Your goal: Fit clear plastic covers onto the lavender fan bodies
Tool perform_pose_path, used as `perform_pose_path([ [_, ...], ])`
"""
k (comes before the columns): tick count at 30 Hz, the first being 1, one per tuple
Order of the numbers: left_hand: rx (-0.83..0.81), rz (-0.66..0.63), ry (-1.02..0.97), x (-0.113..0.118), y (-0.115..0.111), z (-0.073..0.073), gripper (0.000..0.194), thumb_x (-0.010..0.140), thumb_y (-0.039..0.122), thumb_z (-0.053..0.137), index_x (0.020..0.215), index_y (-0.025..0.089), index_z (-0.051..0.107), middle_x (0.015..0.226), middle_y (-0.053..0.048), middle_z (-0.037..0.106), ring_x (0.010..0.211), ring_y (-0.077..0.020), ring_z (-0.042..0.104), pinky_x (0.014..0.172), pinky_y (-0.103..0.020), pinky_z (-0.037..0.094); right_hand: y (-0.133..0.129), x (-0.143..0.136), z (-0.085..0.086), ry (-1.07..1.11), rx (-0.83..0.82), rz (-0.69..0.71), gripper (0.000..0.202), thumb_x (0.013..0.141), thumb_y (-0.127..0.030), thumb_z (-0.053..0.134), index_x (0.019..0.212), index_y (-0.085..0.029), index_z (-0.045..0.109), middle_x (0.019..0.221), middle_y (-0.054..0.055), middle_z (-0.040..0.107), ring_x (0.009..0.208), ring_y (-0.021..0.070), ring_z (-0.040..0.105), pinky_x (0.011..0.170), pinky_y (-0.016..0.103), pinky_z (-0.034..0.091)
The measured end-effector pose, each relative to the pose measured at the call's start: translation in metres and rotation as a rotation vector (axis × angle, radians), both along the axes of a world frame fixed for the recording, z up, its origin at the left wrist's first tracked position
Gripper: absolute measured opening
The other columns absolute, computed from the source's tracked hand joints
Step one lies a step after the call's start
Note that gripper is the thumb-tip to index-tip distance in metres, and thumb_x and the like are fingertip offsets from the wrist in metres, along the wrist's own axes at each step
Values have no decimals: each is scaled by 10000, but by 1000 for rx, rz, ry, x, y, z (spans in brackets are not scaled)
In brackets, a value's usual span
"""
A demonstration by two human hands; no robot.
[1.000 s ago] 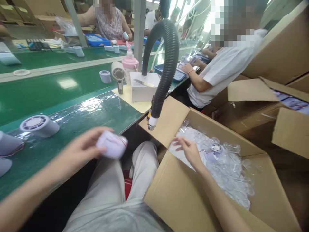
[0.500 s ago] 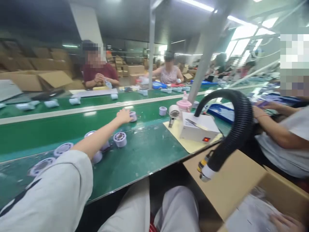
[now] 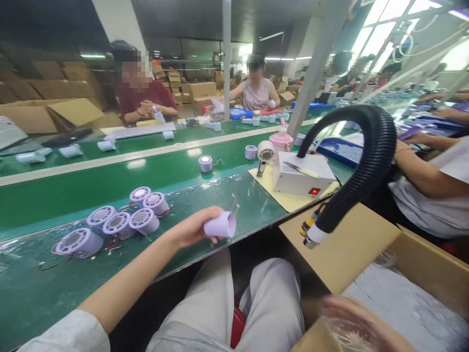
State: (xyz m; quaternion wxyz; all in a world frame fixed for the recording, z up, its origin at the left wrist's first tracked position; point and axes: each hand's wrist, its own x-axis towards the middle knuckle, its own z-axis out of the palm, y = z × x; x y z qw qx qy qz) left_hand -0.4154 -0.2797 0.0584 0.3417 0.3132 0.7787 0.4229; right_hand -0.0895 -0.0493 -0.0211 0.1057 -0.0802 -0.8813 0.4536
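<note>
My left hand [image 3: 200, 227] is closed round a lilac cylinder [image 3: 220, 225] lying on its side above the front edge of the green table. Thin wires rise behind that cylinder. My right hand [image 3: 351, 313] is at the lower right over a cardboard box, blurred, with clear plastic [image 3: 348, 335] against its fingers; whether it grips the plastic is unclear. Several lilac cylinders with vented round tops [image 3: 116, 223] stand grouped at the left, thin wires trailing from them. One more cylinder [image 3: 205, 164] stands on the belt, and another [image 3: 250, 152] is farther right.
A white box [image 3: 302, 173] with a lit red switch and a curved black hose [image 3: 377, 146] stands to the right. The open cardboard box [image 3: 432, 259] holds white sheets and plastic. People sit across the belt [image 3: 73, 188] and at the right.
My left hand has come back from the belt toward the table's front edge, now with a lilac cylinder in it. My right hand has moved left and nearer, beside clear plastic.
</note>
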Motion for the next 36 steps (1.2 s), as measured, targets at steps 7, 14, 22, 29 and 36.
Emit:
perform_pose_path([
  [7, 28, -373, -726, 95, 21, -36, 417, 784, 540, 600, 918, 145, 611, 751, -12, 568, 489, -70, 459, 341, -153, 331, -84, -46, 52, 176, 731, -125, 441, 933, -236, 522, 1373, -264, 522, 1260, 165, 540, 1067, 322, 602, 780, 454, 589],
  [14, -99, -400, -524, 98, 25, -35, 361, 856, 486, 475, 876, 151, 608, 707, 8, 523, 504, -85, 420, 330, -165, 297, -92, -35, 58, 134, 874, -228, 379, 897, -211, 577, 1276, -204, 603, 1287, 179, 564, 999, 311, 596, 717, 423, 583],
  [22, 128, -436, 94, 111, 22, -29, 233, 862, 399, 611, 981, 214, 689, 939, -33, 576, 875, -172, 557, 791, -293, 442, -85, -46, 45, -163, 332, -143, 71, 794, -162, 708, 826, -225, 700, 1299, 89, 571, 1116, 301, 584, 828, 415, 552],
  [29, 317, -492, 213, 106, 17, -55, 696, 559, 524, 844, 1186, 284, 663, 1188, -94, 493, 1111, -268, 530, 994, -420, 444, -83, -44, 65, -126, -305, -258, 395, 905, -352, 572, 551, -181, 607, 998, 84, 626, 906, 218, 625, 652, 279, 512],
  [36, 274, -520, -200, 110, 13, -50, 650, 696, 274, 809, 1299, 288, 568, 1289, -89, 591, 1136, -264, 584, 931, -379, 515, -72, -40, 52, -41, -686, -304, 347, 831, -427, 688, 574, -194, 662, 1056, 78, 702, 957, 240, 666, 749, 325, 563],
])
